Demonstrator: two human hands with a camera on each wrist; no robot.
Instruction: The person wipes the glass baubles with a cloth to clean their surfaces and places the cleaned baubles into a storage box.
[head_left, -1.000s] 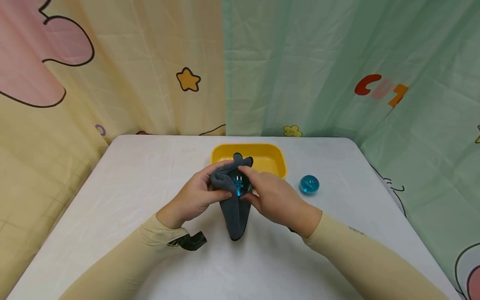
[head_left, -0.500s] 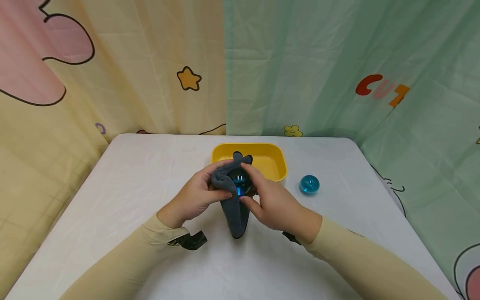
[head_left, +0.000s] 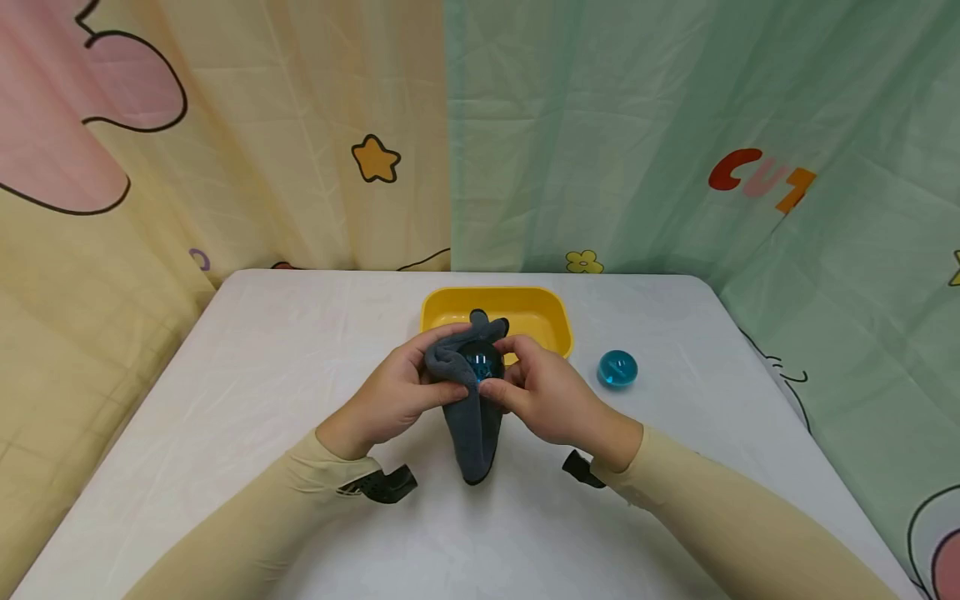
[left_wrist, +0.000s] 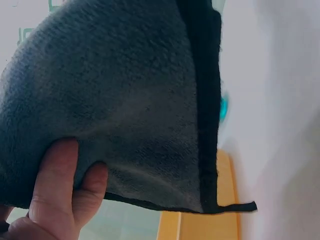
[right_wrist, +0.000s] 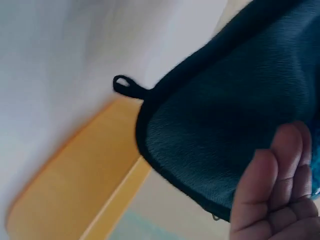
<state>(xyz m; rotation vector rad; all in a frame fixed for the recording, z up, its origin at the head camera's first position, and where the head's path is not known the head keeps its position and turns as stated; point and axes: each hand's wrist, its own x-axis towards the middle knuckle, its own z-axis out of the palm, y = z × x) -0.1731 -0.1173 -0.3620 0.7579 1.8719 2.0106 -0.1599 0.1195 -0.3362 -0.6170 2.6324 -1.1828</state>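
Observation:
A dark grey cloth (head_left: pixel 467 433) with black edging hangs folded around a clear blue ball (head_left: pixel 482 360) above the table's middle. My left hand (head_left: pixel 390 393) grips the cloth at the ball's left side, thumb in front. At the ball's right side is my right hand (head_left: pixel 557 398), its thumb at the lower edge and its fingers curled round behind. The left wrist view shows the fleecy cloth (left_wrist: pixel 120 95) spread over most of the picture, with fingertips (left_wrist: pixel 59 170) pressing into it. In the right wrist view, fingers (right_wrist: pixel 255 185) lie against the cloth, which has a small hanging loop.
Just behind the hands stands a yellow tray (head_left: pixel 558 321), partly covered by the cloth. A second clear blue ball (head_left: pixel 618 369) lies on the white table (head_left: pixel 315 325) to the right. Printed curtains (head_left: pixel 585 125) rise behind the table and along its sides.
My right hand has shifted from reaching over the ball's top to its right side, with the index finger drawn back and lower. The left hand keeps its hold and has barely moved.

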